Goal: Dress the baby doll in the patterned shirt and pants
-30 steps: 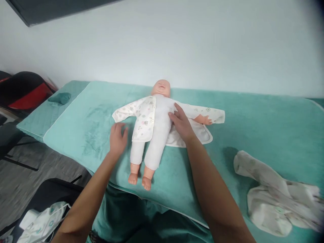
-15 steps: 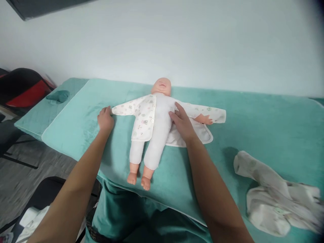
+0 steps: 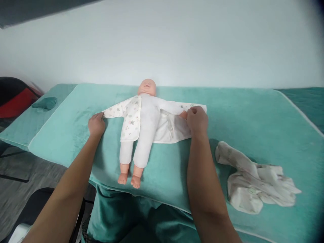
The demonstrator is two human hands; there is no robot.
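A single camera, worn on the person's head, looks forward and down from the near side of a green padded table [image 3: 235, 114], with the wearer's forearms [image 3: 210, 175] entering from the near edge. It sits close enough for a whole doll [image 3: 145, 118] to fit near the middle, yet the wide view reaches a pale wall [image 3: 177, 44] on the far side and a cut-off chair [image 3: 19, 96] at left.

The jacket [image 3: 131, 123] at centre is white with small scattered prints, the doll [image 3: 148, 118] pink and white, the bed [image 3: 165, 172] teal, the far-left chair [image 3: 16, 103] black-and-red.
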